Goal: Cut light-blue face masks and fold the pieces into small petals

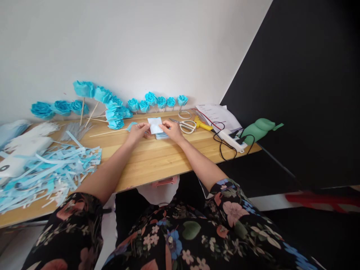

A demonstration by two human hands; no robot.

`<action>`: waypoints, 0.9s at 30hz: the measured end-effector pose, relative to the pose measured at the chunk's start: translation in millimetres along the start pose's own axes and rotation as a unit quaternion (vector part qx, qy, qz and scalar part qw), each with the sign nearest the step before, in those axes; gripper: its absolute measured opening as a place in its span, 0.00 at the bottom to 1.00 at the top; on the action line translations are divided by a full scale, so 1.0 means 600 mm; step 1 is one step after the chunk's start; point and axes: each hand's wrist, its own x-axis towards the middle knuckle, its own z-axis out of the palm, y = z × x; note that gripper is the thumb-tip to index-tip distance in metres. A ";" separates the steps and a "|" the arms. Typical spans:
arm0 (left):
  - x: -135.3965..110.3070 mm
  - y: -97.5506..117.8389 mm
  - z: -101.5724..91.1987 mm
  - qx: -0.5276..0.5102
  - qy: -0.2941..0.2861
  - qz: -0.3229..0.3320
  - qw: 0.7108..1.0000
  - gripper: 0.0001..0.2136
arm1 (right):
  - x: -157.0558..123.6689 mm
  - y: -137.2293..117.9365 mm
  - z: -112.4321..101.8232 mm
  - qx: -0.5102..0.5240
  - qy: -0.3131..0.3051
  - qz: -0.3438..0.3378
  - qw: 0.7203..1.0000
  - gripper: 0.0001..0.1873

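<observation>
Between both hands, a small white-and-pale-blue paper square (154, 125) is held up over the wooden table. My left hand (139, 132) pinches its left edge, and my right hand (172, 129) pinches the right edge. Under the right fingers lies a small stack of pale blue squares (161, 136), partly hidden by the hand and the paper. A bright blue paper piece (131, 126) lies just behind the left hand. Scissors with pale handles (188, 126) rest just right of the right hand, beside a yellow glue gun (203, 124).
Blue paper flowers (151, 98) line the wall, several on wooden sticks. Shredded paper strips (56, 168) cover the table's left side. A tape ring (185, 114), printed papers (218, 114), a power strip (232, 140) with black cables and a green object (259, 130) occupy the right end.
</observation>
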 end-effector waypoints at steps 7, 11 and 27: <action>-0.001 0.009 0.002 0.012 0.009 0.009 1.000 0.23 | 0.001 -0.016 0.008 0.031 -0.001 0.031 0.999 0.18; -0.001 0.009 0.002 0.040 0.007 0.002 0.999 0.22 | 0.002 -0.017 0.012 0.082 -0.015 0.054 0.995 0.19; -0.009 0.018 0.015 -0.021 0.003 0.008 1.000 0.26 | 0.018 -0.023 0.008 0.116 0.001 0.105 0.988 0.20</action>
